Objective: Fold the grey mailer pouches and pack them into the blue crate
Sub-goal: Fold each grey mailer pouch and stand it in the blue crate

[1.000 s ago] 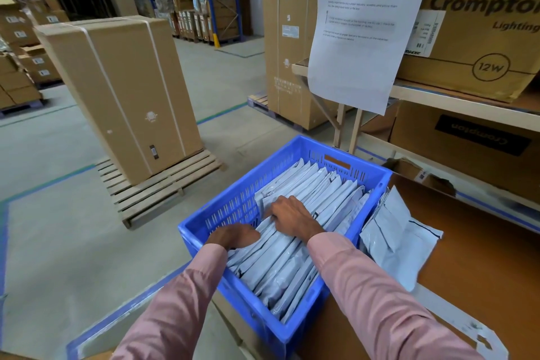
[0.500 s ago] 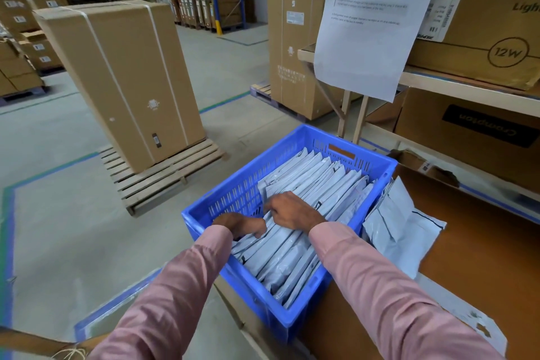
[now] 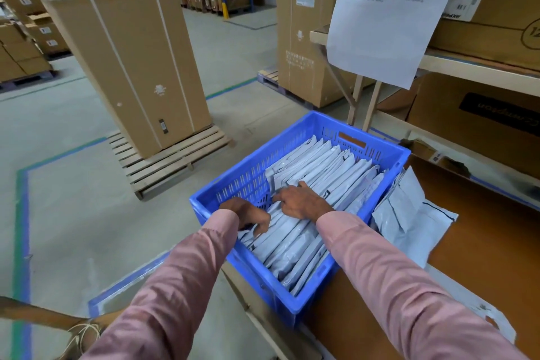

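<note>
Standing far left on a wooden pallet (image 3: 172, 161): a tall strapped carton (image 3: 128, 64), well apart from the work and playing no part in it.

Reaching into the near left corner of the blue crate (image 3: 248, 184): left hand (image 3: 248, 215), fingers curled down onto the near ends of the folded pouches (image 3: 315, 213). Looking like a pinch on an edge, though hard to tell whether anything is truly gripped or only pressed.

Resting further in, on top of the row: right hand (image 3: 304, 202), fingers spread fairly flat and pressing on the pouches, not closing round any.

Filling most of the crate: grey pouches standing on edge in a slanted row from near corner to far wall, packed close.

Judging the step: tamping and squaring the row to make room. Doing it well probably means pushing the row toward one wall with the flat right hand while holding the near ends level with the left, pressing evenly so folds are not springing open, and keeping slippery film from sliding up over the rim.

Lying just right of the crate on the brown cardboard worktop (image 3: 482, 257): loose unfolded pouches (image 3: 409, 219), touching the crate wall and waiting for folding. So the task seems well along, not finished.

Hanging above right: a printed sheet (image 3: 388, 9) on the shelving (image 3: 479, 67), text too blurred for reading.
</note>
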`<state>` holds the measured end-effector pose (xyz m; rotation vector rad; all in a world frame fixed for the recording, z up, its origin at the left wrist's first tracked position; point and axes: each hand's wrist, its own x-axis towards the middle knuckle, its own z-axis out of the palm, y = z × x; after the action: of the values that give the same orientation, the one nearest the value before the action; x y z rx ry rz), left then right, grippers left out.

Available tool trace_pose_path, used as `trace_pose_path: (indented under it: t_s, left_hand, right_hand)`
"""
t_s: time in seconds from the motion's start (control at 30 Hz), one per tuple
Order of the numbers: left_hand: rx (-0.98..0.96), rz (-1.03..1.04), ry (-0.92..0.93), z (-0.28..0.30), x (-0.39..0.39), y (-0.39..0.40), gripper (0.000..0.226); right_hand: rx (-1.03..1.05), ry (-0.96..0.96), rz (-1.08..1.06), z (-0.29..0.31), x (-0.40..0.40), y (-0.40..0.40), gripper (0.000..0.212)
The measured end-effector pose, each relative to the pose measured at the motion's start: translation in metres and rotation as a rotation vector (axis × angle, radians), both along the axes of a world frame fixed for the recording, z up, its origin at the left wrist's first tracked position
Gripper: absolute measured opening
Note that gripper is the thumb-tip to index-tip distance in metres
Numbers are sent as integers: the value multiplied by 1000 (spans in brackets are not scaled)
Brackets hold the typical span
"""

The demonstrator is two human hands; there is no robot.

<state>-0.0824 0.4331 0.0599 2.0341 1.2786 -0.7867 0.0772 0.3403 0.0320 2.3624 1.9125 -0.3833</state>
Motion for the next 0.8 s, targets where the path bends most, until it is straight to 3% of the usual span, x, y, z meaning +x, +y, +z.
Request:
trace_pose_path:
  t_s: [0.3, 0.43, 0.53, 0.63, 0.8]
  left_hand:
    - [-10, -164, 2, 38, -5, -11, 27]
    - [-3, -281, -28, 28, 3, 0, 51]
    - [-54, -295, -33, 47, -3, -13, 25]
    - [-40, -293, -25, 51, -5, -13, 17]
    - [-27, -344, -96, 37, 2, -1, 50]
  right_hand:
    - [-1, -42, -20, 9, -6, -2, 48]
    - [49, -32, -8, 6, -5, -4, 51]
    - [46, -15, -14, 8, -8, -7, 52]
    - [68, 7, -28, 12, -8, -7, 50]
    - [170, 74, -78, 20, -7, -16, 45]
